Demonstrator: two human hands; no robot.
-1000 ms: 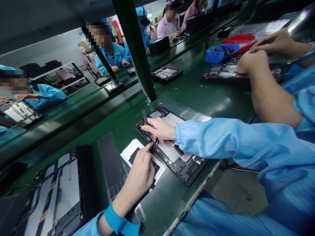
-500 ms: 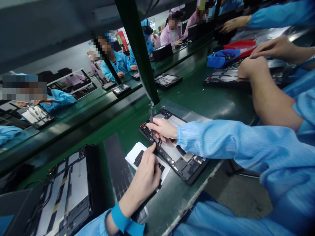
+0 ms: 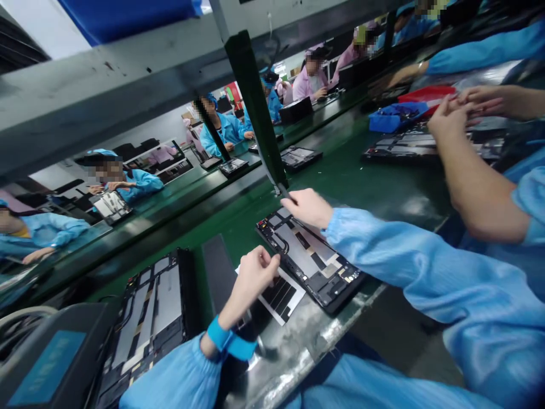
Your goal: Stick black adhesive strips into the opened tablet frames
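An open tablet [image 3: 310, 261] with bare internals lies on the green belt [image 3: 361, 176] in front of me. My right hand [image 3: 309, 207] is closed at the tablet's far corner, and the tip of a thin dark tool [image 3: 285, 193] sticks out of its fingers. My left hand [image 3: 255, 272] is curled in a pinch just left of the tablet. It hovers over a white sheet with black strips [image 3: 285, 298], and whatever is between its fingertips is hidden.
A second open tablet [image 3: 149, 312] and a dark device with a blue screen [image 3: 46, 352] lie at the near left. A green post [image 3: 255, 108] rises behind the tablet. A co-worker's bare arm [image 3: 468, 170] reaches in at the right, near a blue tray [image 3: 394, 116].
My right hand has moved with the tool from the tablet's near edge to its far corner. My left hand has pulled back from the tablet and curled over the white sheet. The view has tilted up.
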